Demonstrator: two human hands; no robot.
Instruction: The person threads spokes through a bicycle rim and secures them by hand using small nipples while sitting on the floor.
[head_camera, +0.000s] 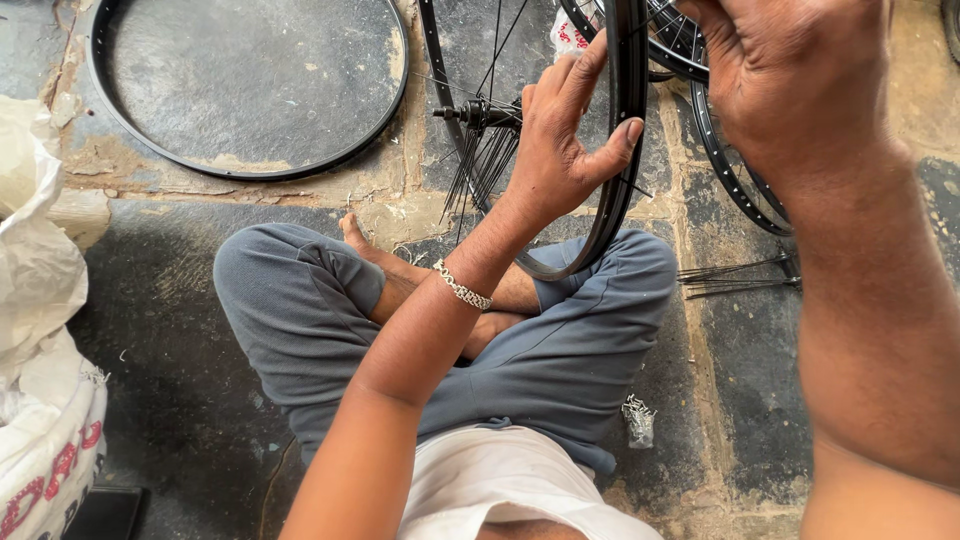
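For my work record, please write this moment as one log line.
left hand: thumb and fingers on black wheel rim | right hand: at rim top, grip unclear | hub: loose spokes hanging | bare rim: flat on floor

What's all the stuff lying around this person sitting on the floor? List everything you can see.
Wheel rim being held: one, black, upright over the lap.
Hub: one, dark, left of the held rim, loose spokes hanging from it.
Bare rim: one, black, flat on the floor, upper left.
More rims: at least one, black, upper right, partly hidden.
Loose spokes: a bundle, dark, on the floor at right.
Small bag: one, clear, silvery bits inside, beside the right knee.
Sack: one, white with red print, left edge.
Floor: grey stone slabs.
Bracelet: one, silver, left wrist.
Left hand: grips the held rim.
Right hand: at the rim's top.
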